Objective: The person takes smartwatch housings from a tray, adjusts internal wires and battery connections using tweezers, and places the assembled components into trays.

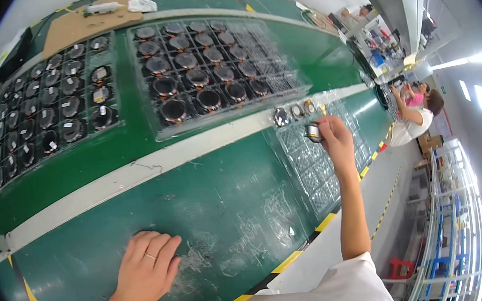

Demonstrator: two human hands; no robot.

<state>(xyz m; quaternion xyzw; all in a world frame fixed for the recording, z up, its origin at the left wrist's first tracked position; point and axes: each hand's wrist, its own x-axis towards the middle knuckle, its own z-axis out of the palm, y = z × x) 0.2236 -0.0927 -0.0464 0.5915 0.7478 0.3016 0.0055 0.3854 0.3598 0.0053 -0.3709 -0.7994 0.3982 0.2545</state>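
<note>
My right hand pinches a small round watch-like part, dark at the rim with a silvery piece on its face. It holds this part over a clear plastic tray with square compartments. Three more round parts sit along the tray's far row, one of them a dark disc. On the green bench top my left hand lies with fingers loosely bent and apart, a ring on one finger, holding nothing.
Beyond a pale ledge stand a large clear tray of dark round parts and another filled tray at left, several pieces bearing white labels. A brown board lies behind. Yellow-black tape edges the bench; co-workers sit far right.
</note>
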